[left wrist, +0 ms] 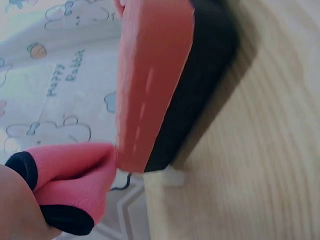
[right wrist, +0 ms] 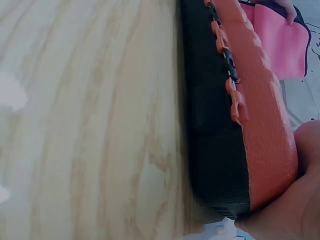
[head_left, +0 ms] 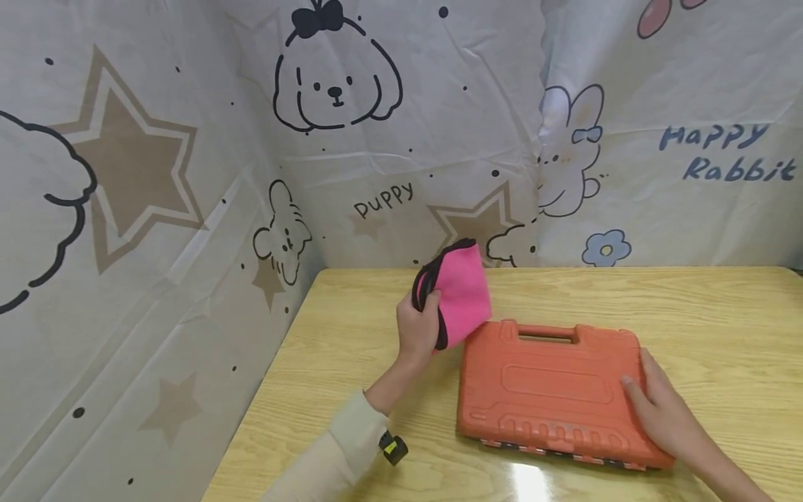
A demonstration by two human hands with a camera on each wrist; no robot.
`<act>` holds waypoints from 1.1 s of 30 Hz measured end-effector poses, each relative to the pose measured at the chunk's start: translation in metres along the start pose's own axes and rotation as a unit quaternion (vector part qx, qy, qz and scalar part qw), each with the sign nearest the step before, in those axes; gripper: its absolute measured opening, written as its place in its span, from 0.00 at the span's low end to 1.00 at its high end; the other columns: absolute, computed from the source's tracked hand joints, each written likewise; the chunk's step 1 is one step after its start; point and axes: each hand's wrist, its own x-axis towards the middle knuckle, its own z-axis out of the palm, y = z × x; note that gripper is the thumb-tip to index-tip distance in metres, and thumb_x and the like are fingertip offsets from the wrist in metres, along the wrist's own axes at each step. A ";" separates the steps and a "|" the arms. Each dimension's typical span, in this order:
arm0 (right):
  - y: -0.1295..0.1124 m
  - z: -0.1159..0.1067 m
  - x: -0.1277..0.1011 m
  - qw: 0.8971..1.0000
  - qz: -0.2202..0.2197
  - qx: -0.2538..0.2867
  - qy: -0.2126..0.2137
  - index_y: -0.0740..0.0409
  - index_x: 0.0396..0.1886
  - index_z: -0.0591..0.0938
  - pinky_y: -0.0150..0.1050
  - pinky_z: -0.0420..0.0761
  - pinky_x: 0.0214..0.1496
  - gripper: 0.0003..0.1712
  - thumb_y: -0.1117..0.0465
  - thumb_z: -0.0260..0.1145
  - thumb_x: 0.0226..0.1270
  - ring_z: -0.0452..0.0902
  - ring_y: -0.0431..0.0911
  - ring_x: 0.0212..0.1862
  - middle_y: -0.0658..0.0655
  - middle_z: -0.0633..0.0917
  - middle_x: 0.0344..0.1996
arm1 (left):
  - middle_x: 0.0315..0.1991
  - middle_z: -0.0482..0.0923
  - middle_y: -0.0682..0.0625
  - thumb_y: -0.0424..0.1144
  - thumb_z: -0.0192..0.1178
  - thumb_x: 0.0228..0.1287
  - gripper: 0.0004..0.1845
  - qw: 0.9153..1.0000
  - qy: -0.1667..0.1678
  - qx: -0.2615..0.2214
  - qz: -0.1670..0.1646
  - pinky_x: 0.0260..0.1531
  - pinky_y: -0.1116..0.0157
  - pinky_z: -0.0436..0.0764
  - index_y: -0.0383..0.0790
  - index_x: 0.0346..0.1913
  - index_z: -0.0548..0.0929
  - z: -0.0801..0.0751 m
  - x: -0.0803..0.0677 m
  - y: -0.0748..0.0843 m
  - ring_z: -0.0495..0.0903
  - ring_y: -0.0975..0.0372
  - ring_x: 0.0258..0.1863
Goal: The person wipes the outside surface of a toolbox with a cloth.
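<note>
A pink cloth with black edging (head_left: 465, 293) is folded over and held up by my left hand (head_left: 419, 328), thumb pressed on its near side. Its lower corner meets the upper left corner of an orange tool case (head_left: 555, 383). That case lies closed on the table, with its handle on the far side and latches along the near edge. My right hand (head_left: 666, 411) grips its right side, the thumb on the lid. In the left wrist view, the pink cloth (left wrist: 75, 180) touches the case's orange side (left wrist: 155, 75). From the right wrist, the case's black lower half (right wrist: 215, 125) shows.
Beneath everything is a light wood-grain table (head_left: 351, 335). A printed curtain (head_left: 401, 153) with cartoon animals and stars hangs along its back and left edges. A small black device (head_left: 393, 447) is strapped at the left wrist.
</note>
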 end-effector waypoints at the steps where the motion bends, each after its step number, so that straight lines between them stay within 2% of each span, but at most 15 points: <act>1: 0.000 0.000 0.000 1.000 0.002 0.001 0.001 0.81 0.73 0.34 0.71 0.38 0.69 0.39 0.58 0.41 0.84 0.35 0.79 0.70 0.89 0.42 0.68 | 0.34 0.83 0.45 0.35 0.57 0.67 0.10 1.000 0.007 0.004 0.007 0.41 0.64 0.79 0.29 0.39 0.83 -0.001 0.002 -0.002 0.77 0.61 0.35; 5: 0.000 0.001 -0.001 1.000 0.010 0.006 -0.001 0.80 0.73 0.33 0.72 0.38 0.69 0.40 0.57 0.41 0.84 0.34 0.79 0.70 0.88 0.41 0.68 | 0.30 0.80 0.47 0.36 0.57 0.68 0.09 0.999 0.008 0.044 0.004 0.34 0.66 0.76 0.31 0.37 0.82 -0.002 0.004 -0.014 0.74 0.62 0.31; 8: 0.000 0.000 -0.002 1.000 0.023 0.005 -0.009 0.79 0.74 0.32 0.71 0.39 0.69 0.40 0.56 0.40 0.84 0.33 0.78 0.71 0.87 0.40 0.69 | 0.30 0.79 0.47 0.37 0.57 0.69 0.10 0.997 -0.015 0.073 -0.028 0.32 0.65 0.76 0.33 0.40 0.83 0.000 -0.001 -0.025 0.74 0.62 0.30; 9: 0.000 -0.001 -0.002 1.000 0.027 0.004 -0.012 0.79 0.74 0.32 0.72 0.39 0.69 0.40 0.55 0.40 0.84 0.33 0.78 0.71 0.87 0.39 0.69 | 0.33 0.81 0.47 0.38 0.57 0.70 0.11 0.996 -0.028 0.074 -0.046 0.35 0.65 0.78 0.33 0.43 0.83 0.002 -0.004 -0.027 0.75 0.62 0.33; 11: -0.001 -0.002 -0.002 0.999 0.039 0.003 -0.019 0.78 0.73 0.31 0.72 0.40 0.69 0.41 0.54 0.40 0.85 0.33 0.78 0.71 0.86 0.39 0.69 | 0.44 0.83 0.45 0.40 0.56 0.70 0.16 0.993 -0.055 0.073 -0.076 0.45 0.62 0.80 0.33 0.52 0.83 0.005 -0.008 -0.031 0.79 0.60 0.42; 13: -0.001 -0.003 -0.001 0.999 0.044 0.003 -0.021 0.78 0.73 0.31 0.72 0.40 0.68 0.42 0.53 0.40 0.84 0.34 0.78 0.71 0.86 0.38 0.69 | 0.56 0.81 0.44 0.42 0.56 0.71 0.21 0.989 -0.082 0.063 -0.105 0.57 0.59 0.77 0.36 0.62 0.79 0.009 -0.012 -0.032 0.78 0.58 0.54; 16: 0.000 -0.003 -0.001 0.999 0.050 0.005 -0.020 0.77 0.74 0.31 0.72 0.41 0.68 0.43 0.51 0.40 0.84 0.34 0.78 0.70 0.86 0.39 0.69 | 0.61 0.77 0.44 0.44 0.55 0.71 0.25 0.984 -0.111 0.066 -0.124 0.62 0.56 0.73 0.38 0.67 0.75 0.014 -0.016 -0.032 0.75 0.56 0.60; 19: 0.000 -0.003 -0.001 0.998 0.052 0.011 -0.016 0.77 0.74 0.31 0.72 0.40 0.68 0.43 0.51 0.41 0.84 0.33 0.78 0.70 0.86 0.39 0.69 | 0.58 0.79 0.44 0.45 0.57 0.69 0.25 0.980 -0.119 0.089 -0.133 0.60 0.56 0.74 0.37 0.65 0.77 0.018 -0.020 -0.031 0.77 0.56 0.57; 22: 0.001 -0.002 -0.001 0.998 0.054 0.021 -0.013 0.78 0.74 0.31 0.72 0.40 0.68 0.43 0.51 0.41 0.84 0.33 0.78 0.70 0.86 0.38 0.69 | 0.51 0.83 0.44 0.42 0.60 0.65 0.22 0.977 -0.117 0.115 -0.139 0.54 0.57 0.79 0.34 0.59 0.81 0.020 -0.024 -0.032 0.79 0.59 0.48; 25: 0.000 -0.001 -0.002 0.998 0.055 0.030 -0.011 0.78 0.74 0.31 0.72 0.39 0.69 0.43 0.51 0.41 0.84 0.32 0.78 0.71 0.86 0.37 0.69 | 0.45 0.84 0.46 0.40 0.62 0.63 0.20 0.975 -0.124 0.114 -0.142 0.49 0.60 0.81 0.34 0.55 0.83 0.021 -0.028 -0.033 0.80 0.61 0.42; 30: -0.001 0.000 -0.001 0.998 0.057 0.029 -0.002 0.78 0.74 0.32 0.72 0.39 0.69 0.43 0.52 0.41 0.84 0.33 0.78 0.70 0.86 0.38 0.69 | 0.42 0.85 0.50 0.41 0.67 0.62 0.17 0.978 -0.141 0.095 -0.124 0.46 0.63 0.81 0.36 0.51 0.84 0.023 -0.030 -0.036 0.81 0.64 0.40; 33: -0.002 -0.001 0.000 0.997 0.061 0.038 -0.002 0.78 0.74 0.33 0.72 0.39 0.69 0.43 0.52 0.42 0.84 0.33 0.78 0.71 0.85 0.38 0.70 | 0.35 0.83 0.51 0.38 0.65 0.63 0.12 0.977 -0.127 0.113 -0.129 0.38 0.66 0.80 0.35 0.45 0.84 0.023 -0.031 -0.035 0.78 0.65 0.34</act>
